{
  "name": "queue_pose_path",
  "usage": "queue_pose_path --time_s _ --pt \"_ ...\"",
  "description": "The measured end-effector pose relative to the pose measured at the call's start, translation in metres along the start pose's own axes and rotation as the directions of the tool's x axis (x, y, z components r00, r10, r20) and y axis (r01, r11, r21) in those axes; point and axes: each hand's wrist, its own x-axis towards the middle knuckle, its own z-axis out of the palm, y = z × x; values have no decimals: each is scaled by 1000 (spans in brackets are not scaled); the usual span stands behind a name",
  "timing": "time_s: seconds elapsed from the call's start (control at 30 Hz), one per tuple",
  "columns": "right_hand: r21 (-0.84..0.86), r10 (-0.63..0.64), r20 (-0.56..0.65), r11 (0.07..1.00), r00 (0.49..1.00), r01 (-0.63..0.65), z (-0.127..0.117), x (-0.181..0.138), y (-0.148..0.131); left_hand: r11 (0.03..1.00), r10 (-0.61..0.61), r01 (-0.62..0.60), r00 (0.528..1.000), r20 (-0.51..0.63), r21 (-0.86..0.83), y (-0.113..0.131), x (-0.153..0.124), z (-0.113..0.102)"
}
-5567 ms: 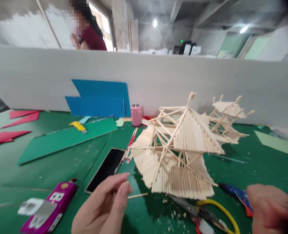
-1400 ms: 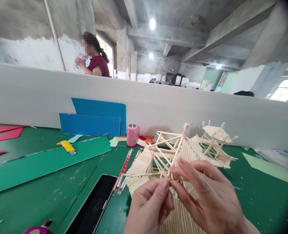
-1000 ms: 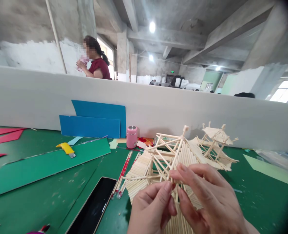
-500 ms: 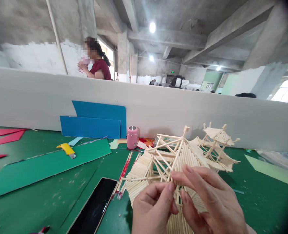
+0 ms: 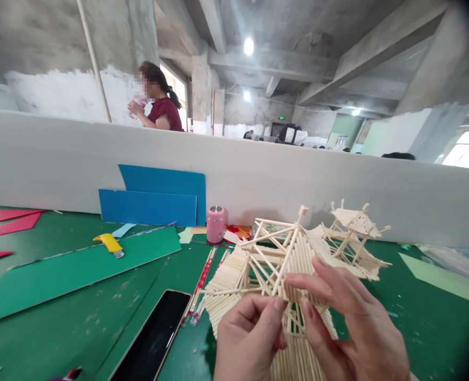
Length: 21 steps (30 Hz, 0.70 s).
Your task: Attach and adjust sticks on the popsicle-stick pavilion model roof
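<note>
A stick-built model pavilion point(image 5: 276, 264) is seen standing on the green counter point(image 5: 60, 323), in front of a smaller stick pavilion point(image 5: 355, 233) and just right of a dark phone point(image 5: 153, 336). The left hand point(image 5: 250, 338) is closed, its thumb and forefinger pinched at a strut near the roof's middle, though whether a loose stick is held between them cannot be told. The right hand point(image 5: 349, 323) is spread, its fingers laid against the slatted roof panel. It is judged that too much pressure from either hand could snap a thin strut or loosen a joint, and that the roof could be skewed by an uneven push.
</note>
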Motion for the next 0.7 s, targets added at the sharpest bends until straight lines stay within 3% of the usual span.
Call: queue_pose_path --time_s 0.7 --pt "37 0 15 999 1000 -1 -1 1 -1 1000 -19 20 997 75 -18 0 2 -5"
